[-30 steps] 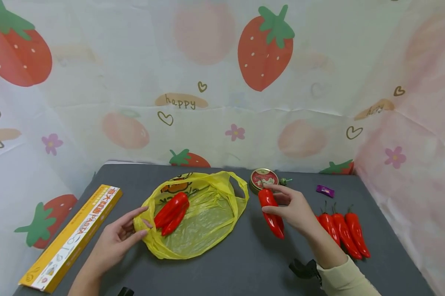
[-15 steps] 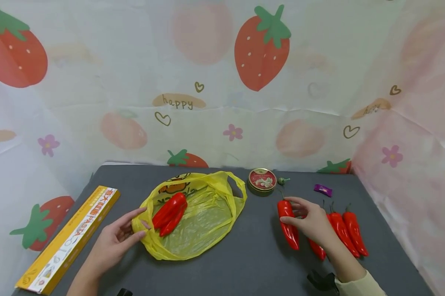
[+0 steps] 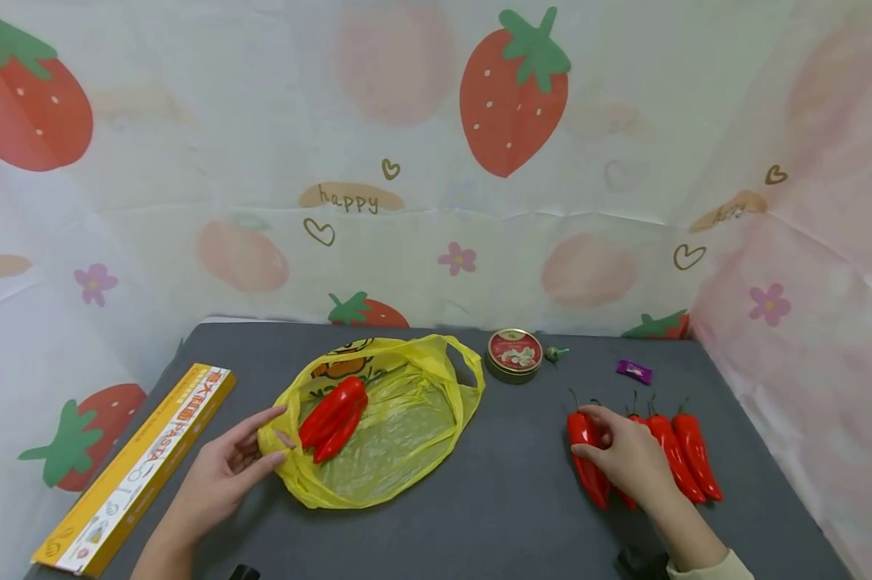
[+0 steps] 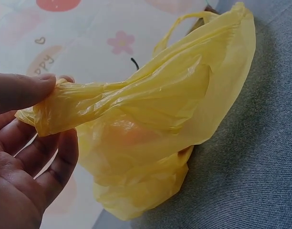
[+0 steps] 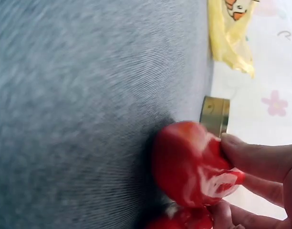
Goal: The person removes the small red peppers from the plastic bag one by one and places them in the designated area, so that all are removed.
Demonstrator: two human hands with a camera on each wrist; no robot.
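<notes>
My left hand [image 3: 222, 467] pinches the left rim of a yellow plastic bag [image 3: 407, 451], thumb on one side and fingers behind, as the left wrist view shows. Inside the bag lie red chili peppers [image 3: 338, 419], with the bag's mouth spread wide. On the right, my right hand [image 3: 628, 451] grips a glossy red chili pepper [image 3: 587, 463] by its upper part, low over the table. Close beside it, partly behind my fingers, are more red peppers. In the right wrist view the held pepper [image 5: 184, 162] sits between thumb and fingers, with another pepper [image 5: 182, 220] right below.
A row of red peppers [image 3: 686, 455] lies right of my right hand. At the back stand a round tin [image 3: 513, 356] and a small green stemmed piece [image 3: 554, 354]. A purple wrapped packet [image 3: 635, 371] lies back right. A long yellow pasta box [image 3: 134, 467] lies left.
My right hand has moved right and down with the pepper, away from the tin and bag to beside the other peppers. My left hand keeps its hold on the bag.
</notes>
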